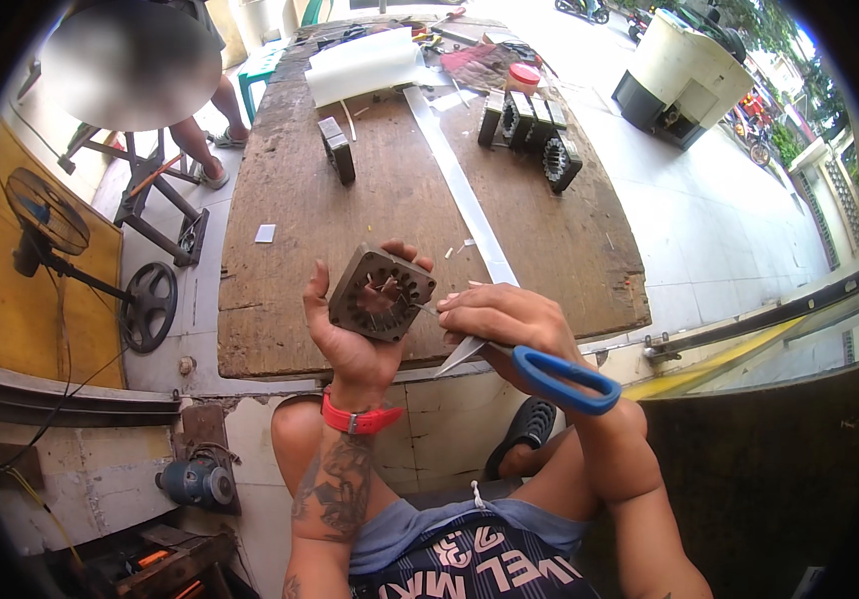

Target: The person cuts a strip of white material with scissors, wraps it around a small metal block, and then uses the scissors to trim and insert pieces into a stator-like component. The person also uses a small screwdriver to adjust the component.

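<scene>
A square, dark metal stator core [351, 287] with a ring of slots rests tilted in my left hand [350, 349], just above the near edge of the table. My left fingers curl round behind it, and some show through its central bore. Blue-handled scissors [567, 379] hang in my right hand [509, 317], blades pointing down to the left. The right fingertips are pinched together at the core's right edge, where something thin seems to run into a slot; it is too small to make out.
Several more stator cores [519, 122] stand at the table's far right, and another core [336, 150] at far left. White sheets [365, 68], a long white strip [461, 195] and a small white square [265, 234] lie on the wooden table [295, 299]. A person sits beyond, at left.
</scene>
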Demonstrator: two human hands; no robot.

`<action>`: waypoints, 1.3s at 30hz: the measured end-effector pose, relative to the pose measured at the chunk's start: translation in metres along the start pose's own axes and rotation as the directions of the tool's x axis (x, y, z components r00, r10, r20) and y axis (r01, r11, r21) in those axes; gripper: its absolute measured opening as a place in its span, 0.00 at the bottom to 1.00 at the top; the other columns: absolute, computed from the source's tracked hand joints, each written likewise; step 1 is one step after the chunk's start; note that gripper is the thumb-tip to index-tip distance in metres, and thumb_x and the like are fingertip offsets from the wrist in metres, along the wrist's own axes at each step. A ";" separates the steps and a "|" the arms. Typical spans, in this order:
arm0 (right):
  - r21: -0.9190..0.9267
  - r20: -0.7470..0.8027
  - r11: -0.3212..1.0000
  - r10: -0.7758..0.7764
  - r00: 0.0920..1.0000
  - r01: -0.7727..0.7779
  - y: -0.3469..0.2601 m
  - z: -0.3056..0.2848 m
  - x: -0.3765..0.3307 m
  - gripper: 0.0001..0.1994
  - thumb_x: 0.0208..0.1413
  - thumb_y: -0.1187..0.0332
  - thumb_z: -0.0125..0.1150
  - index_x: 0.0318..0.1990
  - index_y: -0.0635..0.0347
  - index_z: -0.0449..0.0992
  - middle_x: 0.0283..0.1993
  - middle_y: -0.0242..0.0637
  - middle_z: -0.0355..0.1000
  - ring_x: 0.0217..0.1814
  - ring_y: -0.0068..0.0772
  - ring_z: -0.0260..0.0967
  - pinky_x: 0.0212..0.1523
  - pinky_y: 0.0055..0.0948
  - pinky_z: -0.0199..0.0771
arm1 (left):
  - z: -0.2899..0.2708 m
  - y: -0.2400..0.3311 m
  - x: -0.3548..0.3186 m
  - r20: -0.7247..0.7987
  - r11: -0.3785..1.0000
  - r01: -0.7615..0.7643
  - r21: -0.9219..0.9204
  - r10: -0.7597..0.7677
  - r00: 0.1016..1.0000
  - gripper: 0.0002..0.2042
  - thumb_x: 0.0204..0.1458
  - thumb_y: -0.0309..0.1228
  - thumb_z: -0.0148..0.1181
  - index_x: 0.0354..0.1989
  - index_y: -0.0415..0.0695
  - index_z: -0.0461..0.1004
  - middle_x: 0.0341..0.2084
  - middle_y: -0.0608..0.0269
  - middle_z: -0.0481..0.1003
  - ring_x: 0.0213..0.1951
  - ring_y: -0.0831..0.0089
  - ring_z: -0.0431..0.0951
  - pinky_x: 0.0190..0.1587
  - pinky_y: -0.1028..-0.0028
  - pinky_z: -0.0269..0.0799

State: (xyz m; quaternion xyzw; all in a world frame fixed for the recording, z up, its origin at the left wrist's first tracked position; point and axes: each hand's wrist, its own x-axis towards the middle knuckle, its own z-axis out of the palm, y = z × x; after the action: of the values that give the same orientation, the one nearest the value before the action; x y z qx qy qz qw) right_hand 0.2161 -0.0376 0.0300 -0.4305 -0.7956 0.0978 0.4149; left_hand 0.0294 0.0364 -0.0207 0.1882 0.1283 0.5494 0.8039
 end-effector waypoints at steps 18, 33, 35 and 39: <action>-0.288 0.145 0.892 0.400 0.905 -0.348 -0.018 -0.010 -0.006 0.10 0.68 0.62 0.64 0.48 0.58 0.80 0.35 0.46 0.76 0.32 0.55 0.76 0.33 0.45 0.75 | -0.009 0.004 0.007 0.154 0.851 -0.272 0.450 0.226 0.962 0.32 0.72 0.56 0.35 0.56 0.35 0.73 0.49 0.44 0.79 0.55 0.56 0.81 0.61 0.53 0.77; -0.304 0.084 0.850 0.474 0.876 -0.430 -0.020 -0.006 0.001 0.14 0.66 0.59 0.64 0.36 0.63 0.80 0.29 0.42 0.76 0.27 0.47 0.77 0.29 0.43 0.76 | -0.010 0.003 0.000 0.319 0.603 -0.363 0.710 0.184 0.930 0.35 0.71 0.57 0.32 0.55 0.34 0.74 0.50 0.43 0.79 0.56 0.56 0.80 0.60 0.59 0.76; -0.174 0.159 0.817 0.574 0.803 -0.549 -0.017 -0.010 0.005 0.15 0.66 0.59 0.64 0.37 0.64 0.80 0.28 0.43 0.77 0.25 0.43 0.76 0.27 0.41 0.75 | -0.011 0.004 -0.001 0.318 0.633 -0.348 0.692 0.167 0.933 0.35 0.71 0.57 0.32 0.55 0.33 0.74 0.50 0.42 0.79 0.55 0.57 0.81 0.60 0.59 0.76; 0.144 0.348 0.590 0.721 0.599 -0.795 -0.009 -0.015 0.008 0.17 0.67 0.56 0.65 0.40 0.65 0.82 0.27 0.41 0.78 0.22 0.30 0.74 0.25 0.33 0.74 | -0.012 0.007 0.000 0.341 0.654 -0.356 0.668 0.156 0.927 0.37 0.69 0.58 0.32 0.55 0.33 0.74 0.49 0.40 0.79 0.54 0.55 0.81 0.60 0.58 0.77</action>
State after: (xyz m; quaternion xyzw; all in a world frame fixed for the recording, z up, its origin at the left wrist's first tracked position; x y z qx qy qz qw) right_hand 0.2194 -0.0404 0.0489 -0.6495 -0.5558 0.4337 0.2848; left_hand 0.0184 0.0411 -0.0283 0.5723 0.2010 0.5345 0.5885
